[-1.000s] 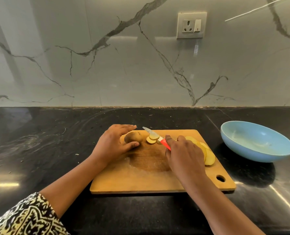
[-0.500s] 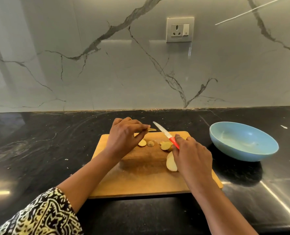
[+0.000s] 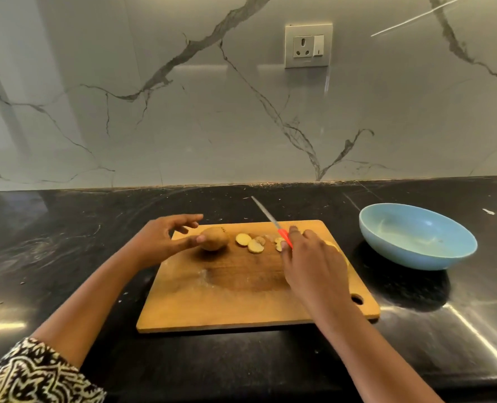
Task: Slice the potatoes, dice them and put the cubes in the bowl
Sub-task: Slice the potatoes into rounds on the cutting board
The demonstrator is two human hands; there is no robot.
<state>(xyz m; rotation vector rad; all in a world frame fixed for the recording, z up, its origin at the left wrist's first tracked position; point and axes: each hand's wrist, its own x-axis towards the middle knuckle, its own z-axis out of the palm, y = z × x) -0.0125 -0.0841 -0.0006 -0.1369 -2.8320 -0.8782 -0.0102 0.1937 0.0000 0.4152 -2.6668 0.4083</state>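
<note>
L hand point(image 3: 165, 239) spread wide, thumb tip touching the one brown potato point(image 3: 213, 238) at the far-left of the cutting board point(image 3: 227, 303); its fingers hover apart above. R hand point(image 3: 314, 266) grips one red-handled knife point(image 3: 283, 237), blade running diagonally, tip aimed far-left twd the wall. At least four slices point(image 3: 256, 246) lie btwn potato and knife. One blue bowl point(image 3: 415, 257) sits right of the board.

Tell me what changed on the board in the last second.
The left hand released the brown whole potato and opened beside it. The right hand still grips the red-handled knife, blade now raised past the far edge of the wooden cutting board. The light-blue bowl stayed empty.
</note>
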